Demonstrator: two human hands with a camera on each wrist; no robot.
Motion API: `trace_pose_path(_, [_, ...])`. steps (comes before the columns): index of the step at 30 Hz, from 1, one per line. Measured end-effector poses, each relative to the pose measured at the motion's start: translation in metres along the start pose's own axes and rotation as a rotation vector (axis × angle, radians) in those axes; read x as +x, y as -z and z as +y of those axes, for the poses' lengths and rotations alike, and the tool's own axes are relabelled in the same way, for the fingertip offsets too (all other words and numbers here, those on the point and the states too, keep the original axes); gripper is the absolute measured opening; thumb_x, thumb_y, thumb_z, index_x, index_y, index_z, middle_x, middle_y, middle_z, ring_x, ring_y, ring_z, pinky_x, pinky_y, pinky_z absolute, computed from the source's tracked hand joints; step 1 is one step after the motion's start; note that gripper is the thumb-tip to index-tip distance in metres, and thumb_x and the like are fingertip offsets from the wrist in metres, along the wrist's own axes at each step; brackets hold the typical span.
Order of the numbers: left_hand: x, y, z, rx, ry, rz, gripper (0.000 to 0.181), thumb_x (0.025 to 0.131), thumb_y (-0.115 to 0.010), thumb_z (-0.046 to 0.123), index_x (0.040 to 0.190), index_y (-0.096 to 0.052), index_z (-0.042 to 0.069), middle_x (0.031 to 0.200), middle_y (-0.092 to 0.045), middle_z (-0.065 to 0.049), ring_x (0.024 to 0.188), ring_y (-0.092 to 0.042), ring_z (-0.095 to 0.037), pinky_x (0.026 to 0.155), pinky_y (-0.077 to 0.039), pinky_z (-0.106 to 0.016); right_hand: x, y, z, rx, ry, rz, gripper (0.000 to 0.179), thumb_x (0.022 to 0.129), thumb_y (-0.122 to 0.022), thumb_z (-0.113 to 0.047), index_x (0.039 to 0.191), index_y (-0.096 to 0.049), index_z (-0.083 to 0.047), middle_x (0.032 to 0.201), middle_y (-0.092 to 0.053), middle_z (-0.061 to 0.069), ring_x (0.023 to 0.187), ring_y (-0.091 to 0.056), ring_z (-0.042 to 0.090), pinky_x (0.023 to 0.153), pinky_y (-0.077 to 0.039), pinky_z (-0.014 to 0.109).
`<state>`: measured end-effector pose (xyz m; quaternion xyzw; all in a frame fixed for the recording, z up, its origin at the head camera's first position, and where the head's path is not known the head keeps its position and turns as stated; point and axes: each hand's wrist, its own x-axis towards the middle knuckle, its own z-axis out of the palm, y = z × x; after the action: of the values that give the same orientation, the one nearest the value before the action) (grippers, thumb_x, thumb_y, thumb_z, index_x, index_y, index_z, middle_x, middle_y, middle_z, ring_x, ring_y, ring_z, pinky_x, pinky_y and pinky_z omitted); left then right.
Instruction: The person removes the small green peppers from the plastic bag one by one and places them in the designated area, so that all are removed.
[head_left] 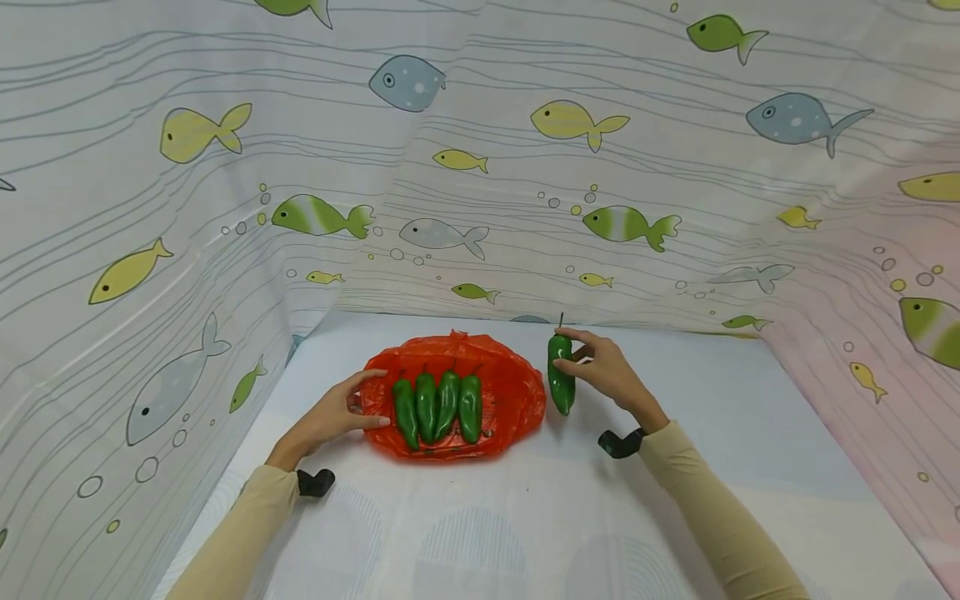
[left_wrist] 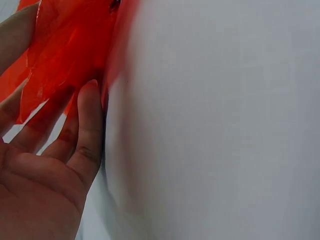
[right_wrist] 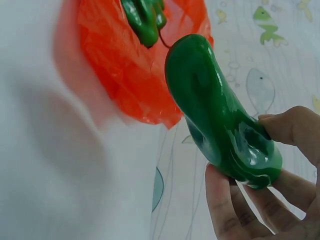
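In the head view, the right hand [head_left: 603, 367] pinches a glossy green chili pepper [head_left: 560, 379] between thumb and fingers, its thin stem up and its tip down. The right wrist view shows this pepper [right_wrist: 215, 105] close up, thumb on one side and fingers on the other. Several more green peppers [head_left: 447, 404] lie side by side on a red plastic bag [head_left: 517, 400], left of the held one. At the bag's left edge, the left hand [head_left: 333, 414] touches the plastic with thumb and fingers spread apart. Thin red plastic [left_wrist: 65, 55] partly covers its fingers in the left wrist view.
A pale table [head_left: 480, 508] printed with faint circles lies under the bag. Fish-patterned sheets [head_left: 480, 192] rise behind and on both sides. A dark wrist-camera mount [head_left: 621, 443] sits at the right wrist, another [head_left: 315, 482] at the left.
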<state>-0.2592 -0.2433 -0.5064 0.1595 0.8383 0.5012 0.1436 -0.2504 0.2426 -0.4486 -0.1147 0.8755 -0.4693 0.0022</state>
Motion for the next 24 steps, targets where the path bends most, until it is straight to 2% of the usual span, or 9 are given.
trace_pose_path(14, [0.000, 0.001, -0.001, -0.009, 0.015, -0.005, 0.085, 0.084, -0.088, 0.025, 0.154, -0.042, 0.019, 0.134, -0.057, -0.018, 0.105, -0.061, -0.031, 0.088, -0.053, -0.037, 0.002, 0.015, 0.010, -0.026, -0.024, 0.037, 0.061, 0.093, -0.078, -0.037, 0.149, -0.056, -0.024, 0.114, -0.068, 0.007, 0.101, -0.065, 0.027, 0.081, -0.052, 0.041])
trace_pose_path(24, [0.001, 0.001, -0.002, -0.026, -0.017, -0.017, 0.083, 0.085, -0.087, 0.022, 0.154, -0.042, 0.017, 0.132, -0.060, -0.019, 0.102, -0.063, -0.029, 0.085, -0.054, -0.033, 0.006, 0.022, 0.019, -0.034, -0.058, 0.049, 0.061, 0.094, -0.077, -0.035, 0.149, -0.055, -0.022, 0.132, -0.062, 0.011, 0.105, -0.063, 0.031, 0.082, -0.050, 0.043])
